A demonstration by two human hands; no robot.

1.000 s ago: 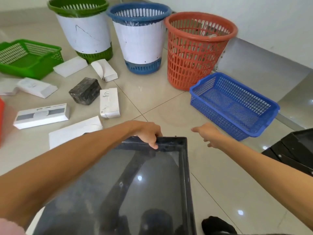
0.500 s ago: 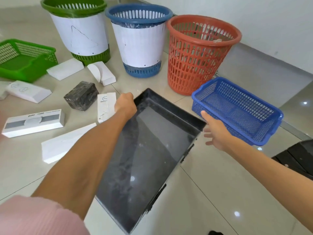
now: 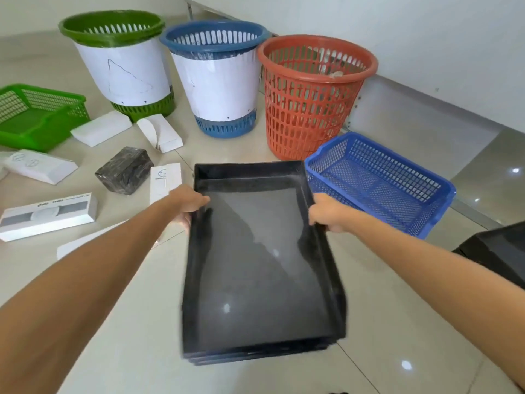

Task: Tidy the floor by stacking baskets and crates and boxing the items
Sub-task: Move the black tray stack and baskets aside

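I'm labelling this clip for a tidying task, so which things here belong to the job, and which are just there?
Job:
- black tray, held by left hand and right hand
- blue crate, green crate
- three tall baskets, e.g. red basket
- white boxes, e.g.
- black wrapped block

Just there:
- wall
- floor tiles

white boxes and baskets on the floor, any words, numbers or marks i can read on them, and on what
No text is legible.
Long white box: dark print along the top, too blurred to read.
White box: two round drawn marks, no words.
Small white box: pen scribble, unreadable.
Green basket: paper wrap with a hand-drawn triangle outline, no words.
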